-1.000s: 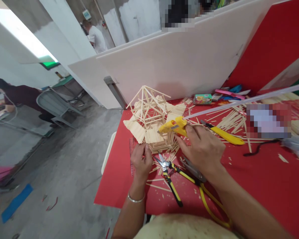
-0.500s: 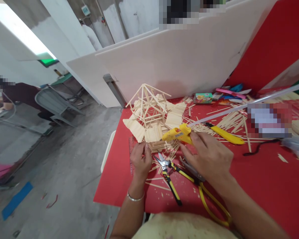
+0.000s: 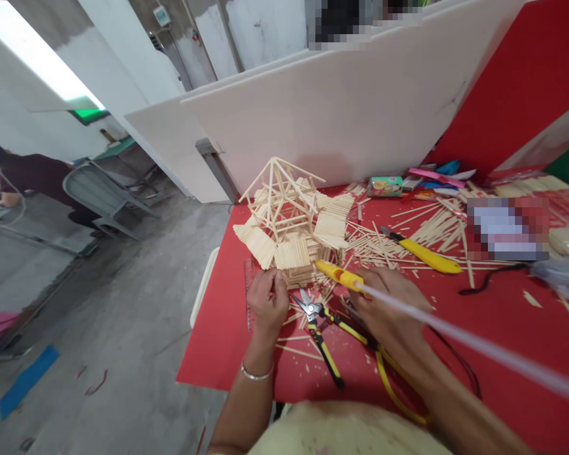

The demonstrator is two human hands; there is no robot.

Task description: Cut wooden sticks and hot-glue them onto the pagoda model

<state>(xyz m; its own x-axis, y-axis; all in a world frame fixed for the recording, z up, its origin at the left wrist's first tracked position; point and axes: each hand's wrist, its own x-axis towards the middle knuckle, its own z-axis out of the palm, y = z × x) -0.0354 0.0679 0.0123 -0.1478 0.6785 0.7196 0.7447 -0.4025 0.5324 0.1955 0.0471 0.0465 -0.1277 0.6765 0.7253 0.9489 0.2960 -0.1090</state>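
Observation:
My right hand [image 3: 392,302] is wrapped round a yellow hot glue gun [image 3: 337,273], a long clear glue stick [image 3: 436,317] trailing from its back. The gun's nozzle points left, close to the front of a pavilion-like model [image 3: 291,254] built of thin wooden sticks. At that model's front edge, my left hand [image 3: 268,297] is closed in a pinch; what its fingers hold, if anything, is hidden. Pruning shears [image 3: 315,309] with black and yellow handles lie half open between my hands. Another tool with yellow loop handles [image 3: 393,382] lies partly under my right forearm.
Loose sticks [image 3: 436,227] are scattered over the red table [image 3: 218,341]. A yellow utility knife [image 3: 429,254] lies right of the model, a ruler [image 3: 249,294] to its left. White boards [image 3: 332,120] stand behind. A person [image 3: 38,183] sits at far left beside a grey chair [image 3: 97,196].
My right hand has turned the glue gun, so its glue stick swings from pointing up-right to down-right. The nozzle has shifted slightly right. My left hand stays nearly still.

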